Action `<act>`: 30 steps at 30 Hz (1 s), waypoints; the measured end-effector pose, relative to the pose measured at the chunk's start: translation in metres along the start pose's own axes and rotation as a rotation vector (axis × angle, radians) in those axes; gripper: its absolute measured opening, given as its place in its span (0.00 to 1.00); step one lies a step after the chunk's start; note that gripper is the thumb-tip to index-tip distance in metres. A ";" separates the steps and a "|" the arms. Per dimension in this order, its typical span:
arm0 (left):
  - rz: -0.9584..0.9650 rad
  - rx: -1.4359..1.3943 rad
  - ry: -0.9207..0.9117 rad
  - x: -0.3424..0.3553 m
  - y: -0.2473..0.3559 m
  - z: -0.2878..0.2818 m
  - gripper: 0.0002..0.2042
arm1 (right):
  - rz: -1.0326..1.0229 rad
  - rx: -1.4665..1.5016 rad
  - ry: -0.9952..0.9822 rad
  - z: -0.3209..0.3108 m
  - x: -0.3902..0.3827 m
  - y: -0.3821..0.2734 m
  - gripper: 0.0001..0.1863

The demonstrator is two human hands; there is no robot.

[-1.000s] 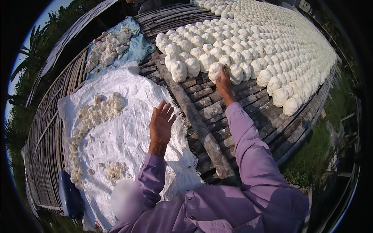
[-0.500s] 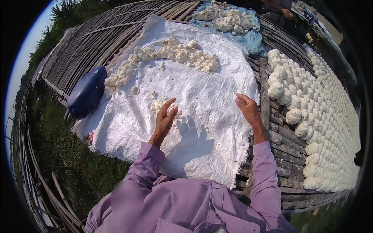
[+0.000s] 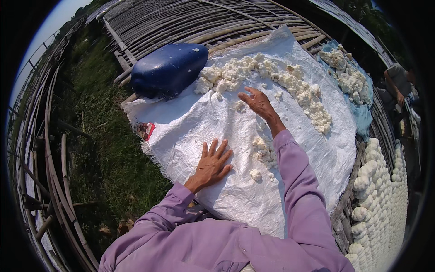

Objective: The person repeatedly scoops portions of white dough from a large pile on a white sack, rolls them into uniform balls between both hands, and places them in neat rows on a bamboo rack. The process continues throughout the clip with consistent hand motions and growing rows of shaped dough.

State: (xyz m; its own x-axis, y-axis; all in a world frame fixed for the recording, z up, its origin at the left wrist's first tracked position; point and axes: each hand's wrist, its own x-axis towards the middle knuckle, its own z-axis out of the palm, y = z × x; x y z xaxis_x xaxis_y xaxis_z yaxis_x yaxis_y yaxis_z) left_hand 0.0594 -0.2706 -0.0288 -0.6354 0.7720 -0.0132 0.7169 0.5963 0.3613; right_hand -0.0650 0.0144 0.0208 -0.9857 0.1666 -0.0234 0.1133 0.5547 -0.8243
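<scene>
One bamboo platform carries a lg. white sheet & rows of white balls, lower R. Long arc of crumbly white lumps lies across the sheet's far part, L end next to a blue container. Person's L hand is palm-down on the sheet, fingers splayed. R hand, fingers apart & slightly bent, is nr. the arc; contact can't be told. Sm. pile of crumbs sits by R forearm.

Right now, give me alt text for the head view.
A person's left hand is spread over a white sheet; the right hand is near crumbly white lumps. A rounded blue object lies by the sheet's upper-left edge, with rows of white balls at lower right.
</scene>
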 end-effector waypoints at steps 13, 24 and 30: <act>0.069 -0.215 0.118 -0.004 -0.007 -0.001 0.29 | 0.114 -0.752 0.070 0.076 0.203 -0.001 0.37; 0.004 -0.650 0.230 0.000 -0.017 -0.019 0.29 | 0.195 0.418 0.218 -0.001 0.221 0.029 0.49; -0.219 -2.043 0.273 0.121 -0.033 -0.058 0.50 | -0.046 0.818 0.263 -0.005 0.083 0.001 0.40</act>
State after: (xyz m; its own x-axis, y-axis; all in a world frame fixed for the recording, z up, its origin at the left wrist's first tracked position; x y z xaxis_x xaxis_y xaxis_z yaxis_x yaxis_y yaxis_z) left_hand -0.0583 -0.2095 0.0121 -0.8016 0.5782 -0.1519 -0.5170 -0.5430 0.6617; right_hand -0.1460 0.0326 0.0212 -0.9150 0.3975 0.0687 -0.1511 -0.1798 -0.9720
